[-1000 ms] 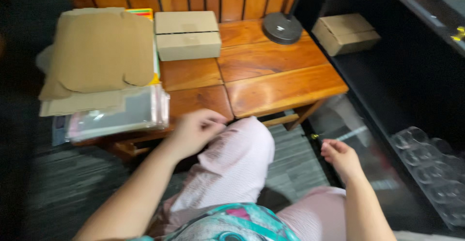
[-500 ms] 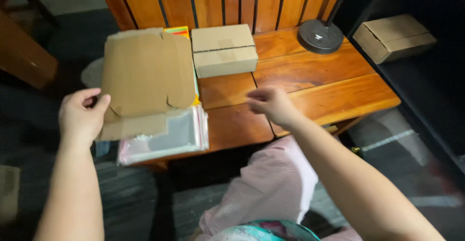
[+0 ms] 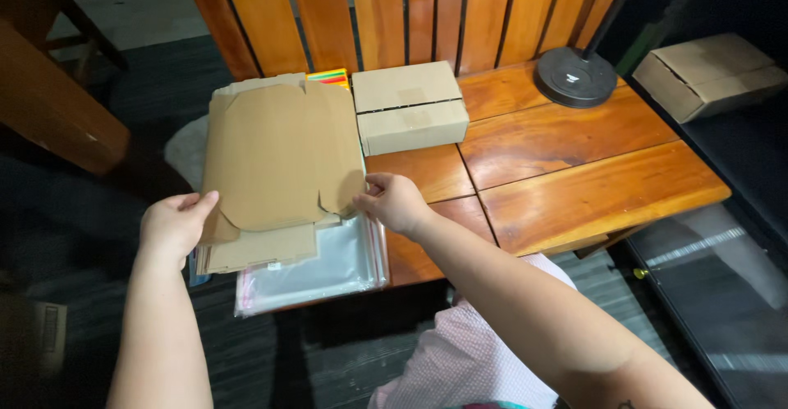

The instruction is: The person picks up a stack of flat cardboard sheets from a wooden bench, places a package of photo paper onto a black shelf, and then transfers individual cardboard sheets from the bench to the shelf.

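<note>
Flat cardboard box blank (image 3: 279, 158) tops a stack at the wooden table's (image 3: 574, 179) left edge, over clear plastic bags (image 3: 328, 265). Your left hand (image 3: 174, 227) grips its left edge; your right hand (image 3: 396, 202) pinches the right flap. Closed carton (image 3: 409, 107) just beside; black round base (image 3: 576, 76) well apart.

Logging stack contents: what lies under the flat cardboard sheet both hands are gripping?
Under the top flat cardboard sheet lie more cardboard blanks, then clear plastic bags. A colourful item peeks out behind. The rest is covered.
</note>
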